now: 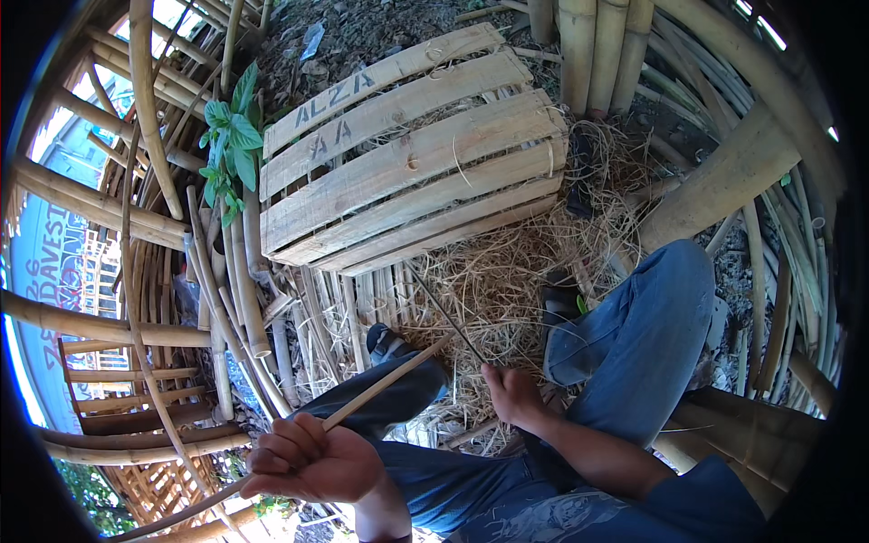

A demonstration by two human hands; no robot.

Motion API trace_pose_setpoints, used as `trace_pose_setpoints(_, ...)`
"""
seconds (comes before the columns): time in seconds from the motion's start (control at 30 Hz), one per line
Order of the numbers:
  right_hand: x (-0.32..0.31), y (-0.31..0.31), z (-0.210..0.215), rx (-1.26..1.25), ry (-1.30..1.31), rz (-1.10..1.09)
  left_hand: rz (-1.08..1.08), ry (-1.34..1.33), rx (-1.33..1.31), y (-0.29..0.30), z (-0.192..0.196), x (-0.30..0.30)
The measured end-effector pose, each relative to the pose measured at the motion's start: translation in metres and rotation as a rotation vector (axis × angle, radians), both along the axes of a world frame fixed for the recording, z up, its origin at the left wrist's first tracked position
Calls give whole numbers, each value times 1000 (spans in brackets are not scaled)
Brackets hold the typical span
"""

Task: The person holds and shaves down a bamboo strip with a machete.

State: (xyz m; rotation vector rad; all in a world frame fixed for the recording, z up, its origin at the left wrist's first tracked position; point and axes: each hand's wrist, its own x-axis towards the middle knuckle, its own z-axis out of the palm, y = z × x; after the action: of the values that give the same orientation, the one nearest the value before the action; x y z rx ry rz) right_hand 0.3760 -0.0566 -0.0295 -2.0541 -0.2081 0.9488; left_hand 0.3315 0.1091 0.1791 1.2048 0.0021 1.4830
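Observation:
My left hand (312,460) is closed around a long, pale bamboo strip (385,385). The strip runs from the lower left up to an end between my knees. In my right hand (518,395) is the lower end of a long, thin dark blade (444,312), its handle hidden in my fist. The blade slants up and left toward a slatted wooden crate (407,163). Close to the blade's lower part lies the strip's upper end; whether they touch I cannot tell.
Bamboo shavings (498,281) cover the ground between my feet. Cut bamboo pieces (330,312) lie left of them. A leafy plant (233,136) grows beside the crate. Thick bamboo poles (593,54) stand behind it, and a large bamboo beam (724,176) leans at the right.

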Motion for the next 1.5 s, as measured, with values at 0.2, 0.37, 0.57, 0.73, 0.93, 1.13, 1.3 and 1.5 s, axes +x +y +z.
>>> trace_pose_setpoints(0.2, 3, 5, -13, -122, -7, -19, -63, -19, -88, 16, 1, -4)
trace_pose_setpoints(0.37, 11, 7, 33, -19, -22, -38, -662, -10, 23, 32, 10, -14)
trace_pose_setpoints(0.57, -4, 3, 107, 276, -34, 51, -855, -46, 58, 22, 13, -8)
trace_pose_setpoints(0.73, -14, 6, 122, 407, -127, 96, -730, 32, 106, 16, 14, -8)
trace_pose_setpoints(0.93, -16, 3, 117, 448, -207, 97, -509, 19, 73, -8, 16, 1)
trace_pose_setpoints(1.13, -10, -1, 112, 368, -103, 119, -442, 73, 105, -14, 14, -3)
trace_pose_setpoints(1.3, -11, 4, 98, 432, -114, 51, -401, 33, 97, -14, 12, -1)
trace_pose_setpoints(1.5, -9, -1, 119, 395, -190, 117, -373, 65, 45, -12, 11, -5)
